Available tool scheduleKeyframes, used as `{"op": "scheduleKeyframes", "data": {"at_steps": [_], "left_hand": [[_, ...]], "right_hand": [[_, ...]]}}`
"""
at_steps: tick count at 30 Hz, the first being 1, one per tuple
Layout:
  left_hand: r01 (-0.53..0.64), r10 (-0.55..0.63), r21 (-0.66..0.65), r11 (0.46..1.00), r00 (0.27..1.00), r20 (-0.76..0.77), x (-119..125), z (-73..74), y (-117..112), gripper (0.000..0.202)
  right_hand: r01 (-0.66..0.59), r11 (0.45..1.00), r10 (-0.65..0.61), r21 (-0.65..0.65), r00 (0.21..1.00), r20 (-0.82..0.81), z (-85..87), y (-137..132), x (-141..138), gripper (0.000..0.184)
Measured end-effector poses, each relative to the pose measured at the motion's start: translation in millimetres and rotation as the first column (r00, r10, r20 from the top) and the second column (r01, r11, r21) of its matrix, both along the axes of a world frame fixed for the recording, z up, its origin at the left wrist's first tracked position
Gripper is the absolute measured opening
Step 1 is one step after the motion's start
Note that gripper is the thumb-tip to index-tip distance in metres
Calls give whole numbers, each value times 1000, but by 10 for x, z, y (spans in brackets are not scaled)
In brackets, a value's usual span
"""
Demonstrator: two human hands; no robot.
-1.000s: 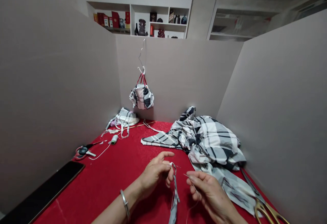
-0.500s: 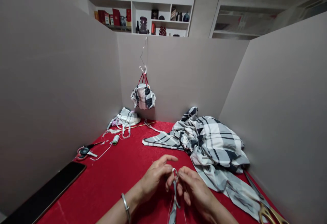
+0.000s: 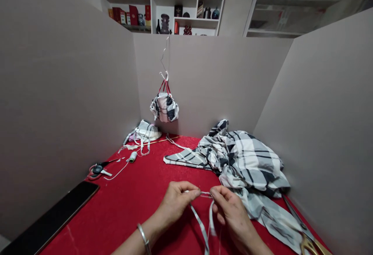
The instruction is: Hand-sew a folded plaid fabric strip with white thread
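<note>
My left hand (image 3: 175, 205) and my right hand (image 3: 230, 214) hover close together over the red table (image 3: 125, 200), near its front edge. Both pinch the top of a narrow grey-and-white fabric strip (image 3: 201, 224), which hangs down in two tails between them. A thin thread or needle seems to run between the fingertips, too fine to make out. A silver bangle (image 3: 143, 237) circles my left wrist.
A heap of black-and-white plaid cloth (image 3: 241, 162) lies at the right. Gold-handled scissors (image 3: 305, 239) rest at the front right, small scissors (image 3: 97, 169) and a thread spool (image 3: 133, 156) at the left. A dark phone (image 3: 49, 218) lies front left. A plaid pouch (image 3: 164, 106) hangs on the back partition.
My hands came together, then spread the strip's top out level between them. The strip, which hung as one tail from my left hand, now hangs as two tails.
</note>
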State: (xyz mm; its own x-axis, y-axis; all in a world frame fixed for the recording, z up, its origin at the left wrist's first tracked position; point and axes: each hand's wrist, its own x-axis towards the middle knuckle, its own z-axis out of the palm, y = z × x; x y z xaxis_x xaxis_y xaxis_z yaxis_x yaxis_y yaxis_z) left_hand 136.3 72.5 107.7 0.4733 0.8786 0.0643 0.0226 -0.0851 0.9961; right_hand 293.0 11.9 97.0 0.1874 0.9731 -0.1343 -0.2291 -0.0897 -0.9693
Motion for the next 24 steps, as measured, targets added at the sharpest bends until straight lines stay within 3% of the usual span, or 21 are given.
{"op": "scheduleKeyframes", "data": {"at_steps": [3,6,10,17,21,24], "left_hand": [[98,-48,-351,931,988,150,-12,-36,-19,24],[265,-115,-513,816,946,304,-27,-39,-57,24],[303,-123,-542,784,931,343,-29,-13,-93,25],[330,-109,-596,732,920,377,-10,-72,-85,22],[387,-98,-615,687,888,449,-7,-156,-88,15],[450,-129,-587,674,853,505,4,-210,-94,13]], "right_hand": [[99,988,-125,122,966,227,109,-55,10,37],[97,969,-170,226,929,329,218,-112,-72,31],[90,955,-189,283,919,346,244,-130,-248,29],[188,971,-206,147,971,120,152,-72,-210,34],[150,988,-146,24,984,-103,105,-27,-106,36],[83,996,-79,24,988,-133,108,-28,-65,39]]}}
